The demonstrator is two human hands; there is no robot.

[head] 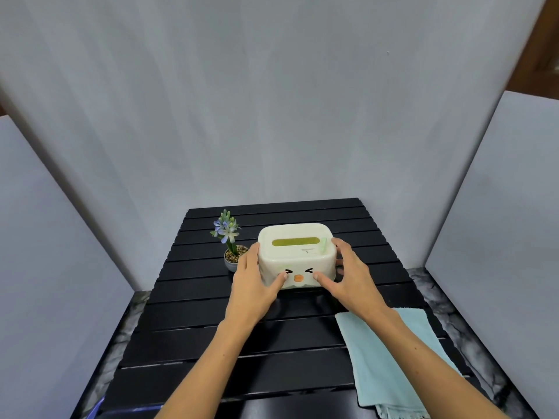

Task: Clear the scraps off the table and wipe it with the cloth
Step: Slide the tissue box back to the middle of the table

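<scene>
Grey-white panel (pixel 45 237) along the left edge of the frame, another broad one (pixel 242 101) across the top as backdrop. Below, in the lower centre, a black slatted table (pixel 211 343), resting on a marbled dark surface (pixel 121 328) visible at both of its sides.

Left of centre, toward the far part of the table: small grey pot of pebbles (pixel 232 257) with a blue-and-white flower (pixel 225 229) standing upright in it. Just right of the pot, touching or nearly touching it, the left hand (pixel 252 290), reaching up from the lower middle of the frame, fingers spread and pressed against the left wall of a cream plastic bin (pixel 295 255), thumb laid on its front.

Bin at centre frame, rounded box shape, lid on top with a long green-lined slot, a pale green tab near its right rim, a cartoon squinting face with orange beak on the front wall. Seated on the table or barely above it; cannot tell which.

Right hand (pixel 352 279) clasping the right wall of the bin in the same way, thumb on the front beside the face, fingers wrapped round the side. Both hands thus gripping the bin between them.

Lower right: light blue cloth (pixel 402 364), folded, flat on the table, partly crossed by the right forearm, fringed end at the bottom edge of the frame. No scraps discernible on the slats.

Right edge: another grey-white panel (pixel 499 222); brown wood (pixel 544 40) in the upper right corner.
</scene>
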